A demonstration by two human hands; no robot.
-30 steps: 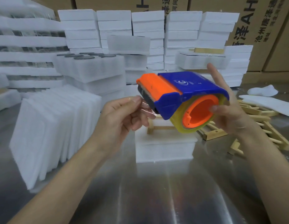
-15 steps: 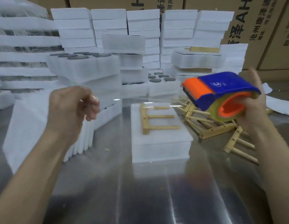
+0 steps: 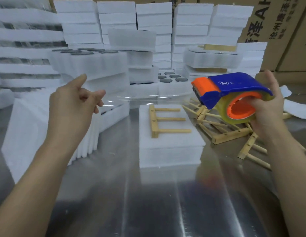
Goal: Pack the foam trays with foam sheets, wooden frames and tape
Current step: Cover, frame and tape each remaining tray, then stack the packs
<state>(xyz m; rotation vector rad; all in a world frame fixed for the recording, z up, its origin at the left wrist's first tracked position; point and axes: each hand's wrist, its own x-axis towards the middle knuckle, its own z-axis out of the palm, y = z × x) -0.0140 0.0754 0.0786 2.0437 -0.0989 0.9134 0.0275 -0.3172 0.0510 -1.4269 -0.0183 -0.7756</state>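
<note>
head view: pinching the end of the clear tape strip [image 3: 145,98] with the left hand [image 3: 75,106], gripping the blue-and-orange plastic tape dispenser [image 3: 234,89] with the right hand [image 3: 268,113], above the white foam tray stack [image 3: 169,156]. keep taut, lower centred over its pale wooden frame [image 3: 154,118].

L hand [image 3: 75,103] up, fingers pinching tape [image 3: 145,98] end; R hand [image 3: 268,113] gripping dispenser [image 3: 234,86]; both arms extended fwd.
</note>
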